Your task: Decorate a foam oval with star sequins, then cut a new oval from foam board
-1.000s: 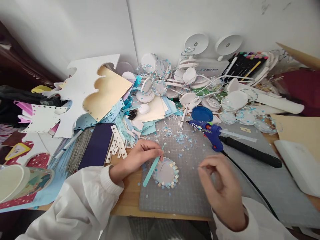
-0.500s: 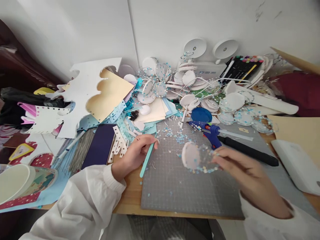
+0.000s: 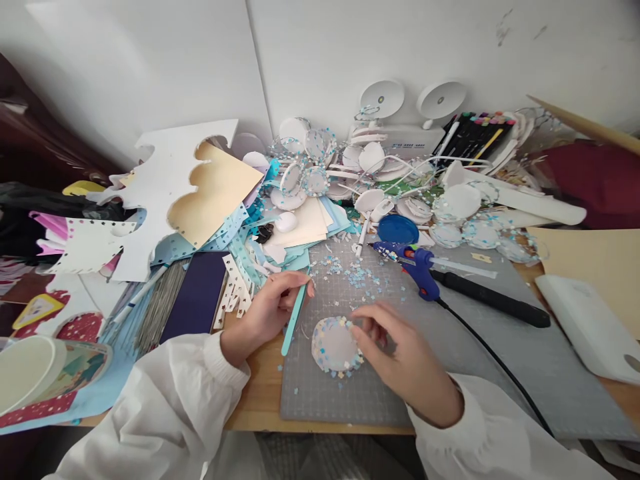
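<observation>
My left hand (image 3: 280,303) is closed on a flat teal stick (image 3: 294,320) with a rounded lower end, above the left edge of the grey cutting mat (image 3: 345,407). My right hand (image 3: 395,347) has thumb and forefinger at the upper right rim of a round white disc (image 3: 337,343), pinching it. Tiny blue, white and cream stars ring the disc's border. Whether the disc rests fully on the mat I cannot tell. Loose star confetti (image 3: 357,273) lies scattered on the mat beyond both hands.
A blue glue gun (image 3: 417,270) lies right of the confetti, its black cord (image 3: 493,347) running toward the front right. Behind are a blue lid (image 3: 398,229) and heaped star-trimmed discs (image 3: 460,201). A paper cup (image 3: 55,367) and thin wires (image 3: 163,310) are at left.
My right hand has brought the disc left and down toward the mat, and its starry face now shows. The left hand keeps the teal stick in nearly the same place.
</observation>
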Motion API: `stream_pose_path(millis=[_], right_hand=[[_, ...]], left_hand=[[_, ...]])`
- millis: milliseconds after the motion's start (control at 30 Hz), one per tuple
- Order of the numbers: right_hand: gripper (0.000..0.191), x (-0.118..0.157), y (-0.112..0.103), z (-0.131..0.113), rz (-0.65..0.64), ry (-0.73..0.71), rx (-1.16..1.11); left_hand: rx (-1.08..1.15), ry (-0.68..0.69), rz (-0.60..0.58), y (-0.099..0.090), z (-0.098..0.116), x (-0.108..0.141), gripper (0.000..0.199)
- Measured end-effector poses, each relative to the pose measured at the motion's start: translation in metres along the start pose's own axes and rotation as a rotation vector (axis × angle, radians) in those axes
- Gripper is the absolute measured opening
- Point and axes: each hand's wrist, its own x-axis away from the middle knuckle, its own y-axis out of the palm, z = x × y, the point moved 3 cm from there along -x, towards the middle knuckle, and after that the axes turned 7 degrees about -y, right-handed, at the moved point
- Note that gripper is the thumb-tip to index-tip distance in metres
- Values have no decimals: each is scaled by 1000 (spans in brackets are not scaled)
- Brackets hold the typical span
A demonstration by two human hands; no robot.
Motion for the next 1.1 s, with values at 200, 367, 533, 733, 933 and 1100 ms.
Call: stream_pose_path(millis=[200,367,533,733,933,1100], right_hand=[[25,-7,-18,-21,214,-382,254],[33,-29,0,-47,32,-741,472],[13,-46,14,-52,52,-895,639],[17,-46,-2,-31,174,-982,385],[5,-44,-13,12,452,-264,-301],[13,-42,-1,18,349,-33,-666]], left_hand=[[4,10,-5,1,-1,1,51],[35,6,-11,0,-6,0,42],[23,6,-33,0,-8,-1,42],[-161,67,-71,6,-5,5,43],[-686,184,-139,7,9,14,43],[-852,24,-375,6,4,15,34]])
